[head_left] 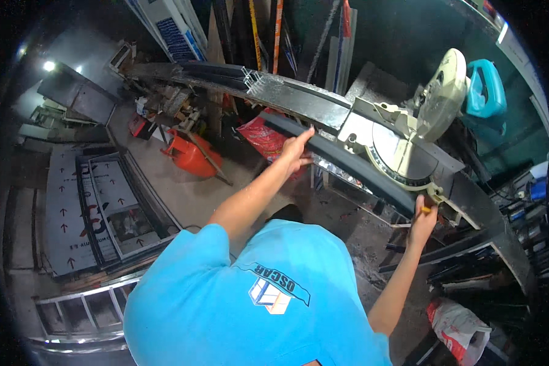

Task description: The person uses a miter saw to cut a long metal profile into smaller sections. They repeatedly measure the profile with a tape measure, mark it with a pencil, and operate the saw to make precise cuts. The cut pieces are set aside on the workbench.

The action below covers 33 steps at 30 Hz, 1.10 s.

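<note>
A long dark grey metal profile [354, 168] is held in front of the saw bench, slanting from upper left to lower right. My left hand [295, 150] is closed around it left of its middle. My right hand [423, 222] grips its right end. A small yellow thing [426, 209] shows at the right hand's fingers; I cannot tell what it is. Just beyond the profile stands a mitre saw [402, 143], with a cream blade guard [443, 91] and a teal handle [487, 88]. Its blade is hidden by the guard.
The long bench [299, 100] curves away to the left, with dark profiles lying on it. An orange gas cylinder [192, 155] and a red bag [265, 135] are below it. Panels and frames [113, 207] lie left, near a ladder [88, 311]. A plastic bag [460, 329] sits lower right.
</note>
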Tool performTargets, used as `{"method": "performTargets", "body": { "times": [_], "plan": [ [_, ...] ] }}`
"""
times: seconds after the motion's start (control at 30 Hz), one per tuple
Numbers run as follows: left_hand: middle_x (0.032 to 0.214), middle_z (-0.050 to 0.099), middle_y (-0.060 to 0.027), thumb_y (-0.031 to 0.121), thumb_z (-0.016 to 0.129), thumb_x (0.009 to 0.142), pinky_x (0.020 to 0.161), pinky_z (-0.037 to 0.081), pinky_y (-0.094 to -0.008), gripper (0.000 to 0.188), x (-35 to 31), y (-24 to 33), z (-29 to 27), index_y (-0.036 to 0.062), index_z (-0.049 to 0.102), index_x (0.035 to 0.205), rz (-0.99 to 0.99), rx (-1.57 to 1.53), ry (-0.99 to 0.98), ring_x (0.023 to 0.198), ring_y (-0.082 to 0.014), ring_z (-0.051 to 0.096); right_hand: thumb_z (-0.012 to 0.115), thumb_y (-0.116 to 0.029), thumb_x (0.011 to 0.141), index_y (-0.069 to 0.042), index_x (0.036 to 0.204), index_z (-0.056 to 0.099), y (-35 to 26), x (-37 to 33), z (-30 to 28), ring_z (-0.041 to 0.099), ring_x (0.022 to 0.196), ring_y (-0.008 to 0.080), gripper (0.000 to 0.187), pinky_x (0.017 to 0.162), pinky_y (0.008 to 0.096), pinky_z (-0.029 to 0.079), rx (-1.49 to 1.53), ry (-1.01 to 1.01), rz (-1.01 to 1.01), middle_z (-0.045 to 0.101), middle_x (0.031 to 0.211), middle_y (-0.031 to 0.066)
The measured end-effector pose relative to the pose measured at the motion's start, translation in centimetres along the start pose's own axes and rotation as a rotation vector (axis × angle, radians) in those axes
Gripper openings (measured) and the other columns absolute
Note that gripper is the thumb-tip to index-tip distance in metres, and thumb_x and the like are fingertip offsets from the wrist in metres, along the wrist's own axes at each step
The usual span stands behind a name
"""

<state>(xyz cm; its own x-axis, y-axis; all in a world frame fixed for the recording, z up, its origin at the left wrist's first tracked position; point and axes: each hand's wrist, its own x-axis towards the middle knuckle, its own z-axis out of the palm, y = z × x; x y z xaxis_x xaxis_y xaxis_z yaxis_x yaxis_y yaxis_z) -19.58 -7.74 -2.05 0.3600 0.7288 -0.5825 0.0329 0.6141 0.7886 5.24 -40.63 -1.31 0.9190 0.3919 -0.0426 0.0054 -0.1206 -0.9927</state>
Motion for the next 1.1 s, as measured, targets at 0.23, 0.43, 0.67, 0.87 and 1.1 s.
{"method": "performTargets", "body": {
  "times": [0.23,0.43,0.67,0.87,1.1],
  "plan": [
    [0.128,0.062,-0.0228,0.067,0.076,0.078,0.086,0.057,-0.0495,0.090,9.2,4.9,1.8,0.0001,0.049,0.133,-0.164,0.396,-0.065,0.102,-0.0323,0.069,0.071,-0.014,0.095,-0.002,0.127,0.060,3.7,10.8,4.3,0.064,0.103,0.0210,0.036,0.087,0.0337,0.051,-0.233,0.040,-0.281,0.068,0.109,0.0105],
    [0.115,0.070,-0.0147,0.070,0.072,0.080,0.083,0.056,-0.0469,0.077,14.8,8.0,0.8,0.0048,0.059,0.120,-0.184,0.476,-0.110,0.088,-0.0282,0.073,0.074,-0.020,0.090,0.002,0.111,0.060,3.0,13.2,8.6,0.064,0.092,0.0290,0.033,0.082,0.0397,0.050,-0.429,0.088,-0.380,0.067,0.100,0.0170],
    [0.096,0.074,-0.0081,0.054,0.053,0.102,0.075,0.056,-0.0411,0.044,15.2,8.5,1.0,0.0107,0.062,0.098,-0.201,0.382,-0.297,0.077,-0.0208,0.070,0.067,-0.009,0.096,0.001,0.119,0.063,2.3,8.4,3.8,0.064,0.110,0.0220,0.025,0.098,0.0333,0.049,-0.129,0.245,-0.275,0.069,0.114,0.0112],
    [0.091,0.070,-0.0076,0.037,0.056,0.104,0.062,0.052,-0.0286,0.032,10.3,5.1,0.7,0.0078,0.063,0.094,-0.243,0.412,-0.508,0.068,-0.0144,0.065,0.073,-0.030,0.090,-0.001,0.125,0.060,7.3,2.3,0.8,0.061,0.115,0.0350,0.047,0.098,0.0438,0.051,-0.894,0.217,0.009,0.064,0.119,0.0204],
    [0.099,0.071,-0.0027,0.034,0.060,0.102,0.071,0.053,-0.0268,0.029,3.1,0.2,5.2,0.0059,0.068,0.107,-0.210,0.705,-0.815,0.081,-0.0121,0.066,0.079,-0.033,0.080,-0.003,0.120,0.059,5.3,2.9,1.6,0.055,0.121,0.0468,0.054,0.101,0.0527,0.047,-1.101,0.029,0.107,0.062,0.123,0.0239]
  ]
}}
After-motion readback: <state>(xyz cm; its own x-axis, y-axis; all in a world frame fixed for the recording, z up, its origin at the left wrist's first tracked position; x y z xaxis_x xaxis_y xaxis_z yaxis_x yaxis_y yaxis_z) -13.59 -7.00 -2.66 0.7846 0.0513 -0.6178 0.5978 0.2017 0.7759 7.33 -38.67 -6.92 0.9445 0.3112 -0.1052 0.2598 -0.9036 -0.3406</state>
